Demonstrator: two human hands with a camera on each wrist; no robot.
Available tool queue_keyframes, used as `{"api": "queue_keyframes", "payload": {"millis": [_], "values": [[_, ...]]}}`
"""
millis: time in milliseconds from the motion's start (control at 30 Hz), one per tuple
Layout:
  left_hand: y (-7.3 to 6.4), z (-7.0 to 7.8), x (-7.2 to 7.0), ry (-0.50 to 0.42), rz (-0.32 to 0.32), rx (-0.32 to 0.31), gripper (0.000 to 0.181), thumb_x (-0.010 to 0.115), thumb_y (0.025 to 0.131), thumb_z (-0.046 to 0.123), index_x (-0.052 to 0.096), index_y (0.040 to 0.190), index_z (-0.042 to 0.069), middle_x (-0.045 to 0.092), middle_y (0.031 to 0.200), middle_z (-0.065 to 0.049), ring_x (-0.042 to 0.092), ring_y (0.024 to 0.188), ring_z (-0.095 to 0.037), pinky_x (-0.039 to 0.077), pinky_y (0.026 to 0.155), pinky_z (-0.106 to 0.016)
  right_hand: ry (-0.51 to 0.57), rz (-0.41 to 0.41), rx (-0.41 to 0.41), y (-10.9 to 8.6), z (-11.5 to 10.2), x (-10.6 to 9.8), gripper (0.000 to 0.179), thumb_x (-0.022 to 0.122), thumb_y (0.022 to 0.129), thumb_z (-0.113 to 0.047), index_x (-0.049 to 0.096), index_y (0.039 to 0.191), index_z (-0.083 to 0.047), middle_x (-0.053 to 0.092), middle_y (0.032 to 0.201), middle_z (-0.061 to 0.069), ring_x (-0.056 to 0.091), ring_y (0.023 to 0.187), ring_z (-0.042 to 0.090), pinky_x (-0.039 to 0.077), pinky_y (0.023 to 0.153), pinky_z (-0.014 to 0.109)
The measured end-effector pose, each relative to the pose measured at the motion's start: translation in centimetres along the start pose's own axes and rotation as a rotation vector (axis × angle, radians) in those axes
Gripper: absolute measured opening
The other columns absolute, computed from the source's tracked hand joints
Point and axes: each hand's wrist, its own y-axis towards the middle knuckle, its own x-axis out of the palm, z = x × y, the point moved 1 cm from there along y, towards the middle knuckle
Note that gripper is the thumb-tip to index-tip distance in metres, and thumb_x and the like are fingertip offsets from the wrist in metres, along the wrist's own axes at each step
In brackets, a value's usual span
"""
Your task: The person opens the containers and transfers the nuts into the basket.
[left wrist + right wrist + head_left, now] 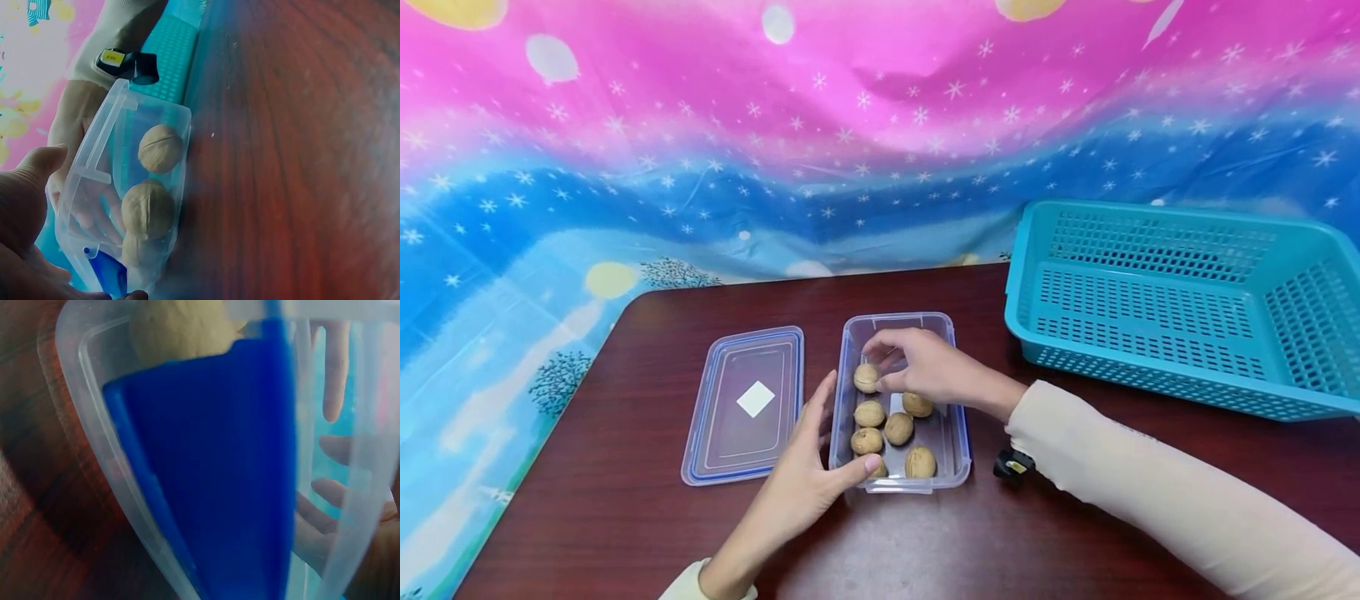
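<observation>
On the table (625, 517), right hand (925, 367) pinches a walnut (866, 377); left hand (805, 483) steadies container (958, 433), grip released.

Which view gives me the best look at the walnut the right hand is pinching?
The head view: the walnut sits whole between the right hand fingertips, inside the clear container that the left hand steadies. The left wrist view shows other walnuts through the container wall. The right wrist view shows only part of one walnut, blurred.

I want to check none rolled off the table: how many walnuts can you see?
6, all in the clear container: one pinched by the right hand at the far end, two mid-row, three nearest. The left hand may hide more.
</observation>
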Motion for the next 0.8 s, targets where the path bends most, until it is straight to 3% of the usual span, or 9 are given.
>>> {"api": "queue_keyframes", "payload": {"millis": [233,533,800], "values": [[-0.2,-0.3,0.8,0.037,-0.029,-0.007,0.126,0.091,0.08,0.03,0.003,0.17,0.029,0.02,0.173,-0.012,0.032,0.154,-0.032,0.025,0.122,-0.06,-0.061,0.026,0.047,0.9,0.6,0.8,0.038,0.073,0.091,-0.002,0.068,0.129,-0.001,0.071,0.129,0.015,0.069,0.119,0.03,0.056,0.1,0.037],[-0.2,-0.3,1.0,0.029,-0.032,-0.048,0.134,0.095,0.075,0.033,0.0,0.168,0.04,0.02,0.173,-0.006,0.029,0.156,-0.028,0.023,0.124,-0.059,-0.149,0.056,0.096,2.5,1.2,2.3,0.029,0.076,0.09,-0.004,0.074,0.119,-0.007,0.076,0.111,0.008,0.07,0.105,0.021,0.055,0.095,0.038],[-0.1,-0.5,1.1,0.013,-0.048,-0.036,0.134,0.095,0.076,0.031,-0.002,0.168,0.041,0.02,0.173,-0.006,0.03,0.155,-0.026,0.023,0.124,-0.056,-0.108,0.08,0.113,3.1,1.4,3.2,0.023,0.078,0.089,-0.004,0.073,0.112,-0.007,0.074,0.101,0.005,0.065,0.094,0.017,0.054,0.09,0.035]]}}
